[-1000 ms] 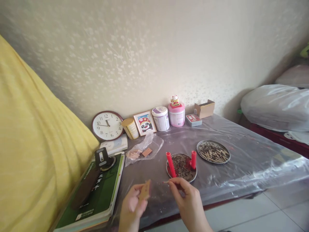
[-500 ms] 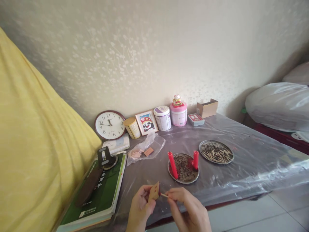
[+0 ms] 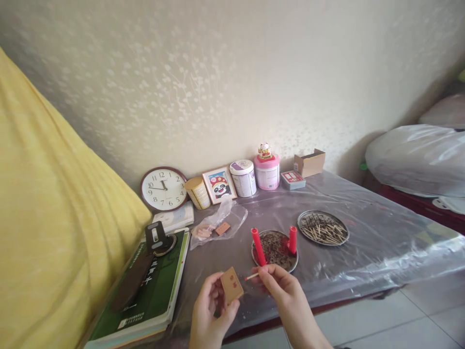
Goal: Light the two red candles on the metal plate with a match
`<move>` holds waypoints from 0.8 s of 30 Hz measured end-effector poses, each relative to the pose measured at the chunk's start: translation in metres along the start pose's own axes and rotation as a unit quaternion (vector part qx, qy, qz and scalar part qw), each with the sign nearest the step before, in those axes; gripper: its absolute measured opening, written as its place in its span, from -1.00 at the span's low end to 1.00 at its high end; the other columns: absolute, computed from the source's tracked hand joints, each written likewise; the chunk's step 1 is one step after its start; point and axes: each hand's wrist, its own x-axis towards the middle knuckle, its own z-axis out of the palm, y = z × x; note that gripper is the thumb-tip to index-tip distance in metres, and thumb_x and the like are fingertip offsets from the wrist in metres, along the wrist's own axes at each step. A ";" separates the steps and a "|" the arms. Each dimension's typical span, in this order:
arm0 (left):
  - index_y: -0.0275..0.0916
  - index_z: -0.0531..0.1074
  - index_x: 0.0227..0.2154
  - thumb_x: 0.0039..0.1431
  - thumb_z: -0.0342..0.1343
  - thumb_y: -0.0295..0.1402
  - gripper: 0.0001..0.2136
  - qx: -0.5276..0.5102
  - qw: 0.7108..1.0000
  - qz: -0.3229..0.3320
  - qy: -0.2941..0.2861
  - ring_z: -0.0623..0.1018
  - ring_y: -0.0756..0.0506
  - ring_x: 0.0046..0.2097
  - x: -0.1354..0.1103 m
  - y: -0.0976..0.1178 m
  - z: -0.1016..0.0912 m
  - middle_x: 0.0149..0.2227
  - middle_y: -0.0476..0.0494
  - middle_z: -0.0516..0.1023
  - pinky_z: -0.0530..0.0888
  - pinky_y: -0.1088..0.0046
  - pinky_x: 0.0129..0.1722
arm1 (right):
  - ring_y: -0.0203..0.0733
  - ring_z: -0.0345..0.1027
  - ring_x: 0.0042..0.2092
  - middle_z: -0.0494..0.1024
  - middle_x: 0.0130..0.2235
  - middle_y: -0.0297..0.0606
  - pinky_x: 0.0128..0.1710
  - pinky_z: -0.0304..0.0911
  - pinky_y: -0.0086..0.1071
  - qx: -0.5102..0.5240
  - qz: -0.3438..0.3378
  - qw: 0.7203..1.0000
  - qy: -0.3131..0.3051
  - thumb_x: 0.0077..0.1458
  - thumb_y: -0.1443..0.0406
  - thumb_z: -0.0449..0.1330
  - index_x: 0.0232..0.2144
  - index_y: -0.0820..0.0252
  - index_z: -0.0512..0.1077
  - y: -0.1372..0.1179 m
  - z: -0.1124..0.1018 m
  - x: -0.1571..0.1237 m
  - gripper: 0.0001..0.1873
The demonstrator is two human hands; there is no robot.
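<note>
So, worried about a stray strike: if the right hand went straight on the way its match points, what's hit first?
Likely the small tan cardboard matchbox in the left hand, just past the wooden match; depth unclear.

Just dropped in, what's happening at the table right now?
A person holds a small matchbox in the left hand and pinches a match in the right hand, its red tip close to the box. No flame shows. Just behind the hands, two red candles stand unlit on a round plate.
</note>
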 end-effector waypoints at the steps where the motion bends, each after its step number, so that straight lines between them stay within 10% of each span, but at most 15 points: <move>1: -0.19 0.45 -0.18 -0.19 0.36 -0.30 -0.57 0.029 0.999 0.014 -0.001 0.51 -0.15 -0.37 -0.002 -0.003 0.001 -0.30 -0.20 0.59 0.38 0.41 -0.44 | -0.09 0.51 -0.27 0.62 -0.35 -0.15 -0.27 0.41 -0.34 0.037 0.024 0.999 -0.022 0.02 0.01 0.25 -0.49 0.22 0.49 -0.001 0.001 0.000 -0.63; 7: -0.12 0.40 -0.02 -0.23 0.39 -0.30 -0.40 0.050 0.997 0.045 -0.041 0.49 -0.15 -0.37 -0.009 -0.019 0.002 -0.23 -0.22 0.59 0.38 0.38 -0.42 | -0.18 0.49 -0.40 0.59 -0.49 -0.27 -0.28 0.39 -0.34 0.086 0.067 0.987 -0.118 0.02 0.07 0.27 -0.52 0.22 0.46 -0.003 0.008 -0.002 -0.68; 14: -0.29 0.53 -0.23 -0.02 0.01 0.19 -0.40 -0.256 0.901 -0.259 -0.238 0.45 -0.07 -0.58 0.005 -0.008 -0.002 -0.48 -0.22 0.54 0.31 0.42 -0.63 | -0.21 0.49 -0.39 0.60 -0.32 -0.24 -0.35 0.41 -0.40 0.004 -0.051 0.989 -0.138 0.16 0.17 0.15 -0.47 0.18 0.42 -0.008 0.005 -0.007 -0.77; 24: -0.26 0.54 -0.25 0.05 0.11 0.02 -0.57 -0.288 0.857 -0.309 -0.294 0.46 -0.03 -0.48 -0.005 0.006 -0.003 -0.50 -0.08 0.47 0.32 0.48 -0.52 | -0.31 0.51 -0.22 0.58 -0.19 -0.28 -0.20 0.36 -0.55 -0.199 -0.244 0.937 -0.153 0.15 0.42 0.10 -0.39 0.13 0.42 -0.007 0.005 -0.015 -0.85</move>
